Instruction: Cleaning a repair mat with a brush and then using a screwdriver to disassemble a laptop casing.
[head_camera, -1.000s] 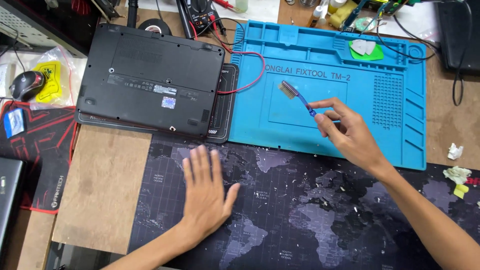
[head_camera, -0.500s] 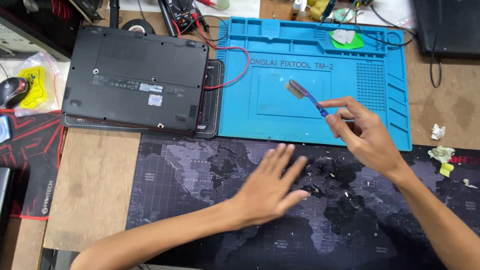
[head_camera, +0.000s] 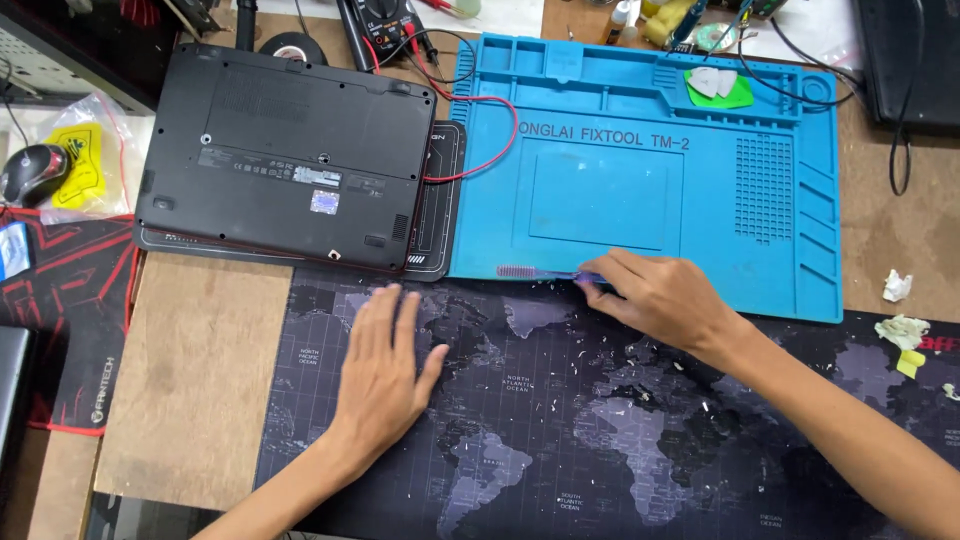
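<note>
Two bare hands work low over a dark desk mat printed with a world map (head_camera: 600, 440), which is sprinkled with pale flecks. The left hand (head_camera: 385, 365) lies flat, palm down, on the mat, its fingers (head_camera: 385, 315) spread wide and holding nothing. The right hand (head_camera: 665, 300) sits just beyond, at the near edge of a blue silicone repair mat (head_camera: 760, 200), with its fingers pinched closed around the handle of a small brush (head_camera: 545, 272).

That brush lies nearly level along the seam where the blue mat meets the map mat, bristle end pointing left. It looks light and slim, with a stiff plastic handle and soft bristles that would bend under pressure, so the handle end, where the hand has it, seems the sensible place to hold; the thin shaft could roll or slip in a loose pinch.

Left of the blue mat, a black laptop (head_camera: 285, 155) rests upside down, its base facing up, on a flat black pad, beside a bare wooden board (head_camera: 190, 370). A red wire (head_camera: 480, 165) curves from the laptop's right side up toward a multimeter at the far edge. On the far part of the blue mat lie green and white picks (head_camera: 718, 88). Crumpled paper scraps (head_camera: 900, 330) sit on the tabletop to the right.
</note>
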